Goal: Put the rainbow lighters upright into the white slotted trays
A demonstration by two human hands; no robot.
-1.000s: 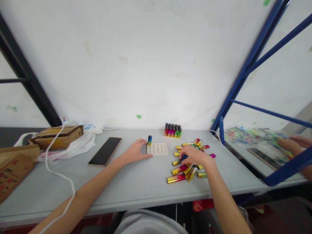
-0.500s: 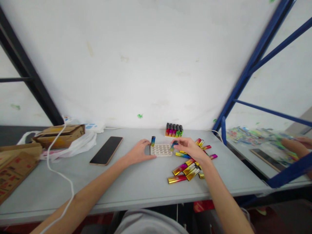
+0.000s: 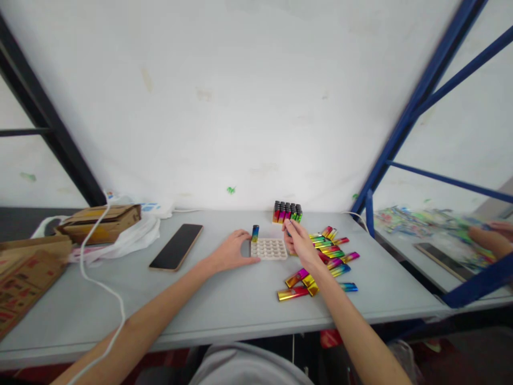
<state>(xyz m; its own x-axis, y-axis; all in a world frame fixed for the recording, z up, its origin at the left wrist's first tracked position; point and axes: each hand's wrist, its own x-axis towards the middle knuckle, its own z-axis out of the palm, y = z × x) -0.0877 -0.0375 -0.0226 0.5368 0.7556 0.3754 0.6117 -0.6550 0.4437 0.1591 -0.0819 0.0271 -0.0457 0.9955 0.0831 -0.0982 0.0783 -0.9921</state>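
A white tray with rows of round holes lies on the grey table. One blue-and-gold lighter stands upright in its back left corner. My left hand rests at the tray's left side, thumb and fingers apart around that edge. By the tray's right edge, my right hand is closed on a lighter, mostly hidden by the fingers. Shiny coloured lighters lie in a loose pile to the right, partly behind my right forearm. Farther back stands a block of upright lighters with black tops.
A phone lies left of my left hand. Cardboard boxes, a plastic bag and a white cable are at the left. Blue metal bars rise at the right, with another person's hands beyond them.
My right hand has turned and its fingers now cover most of the lighter, which showed more before. The view has shifted slightly. My left hand stays at the tray.
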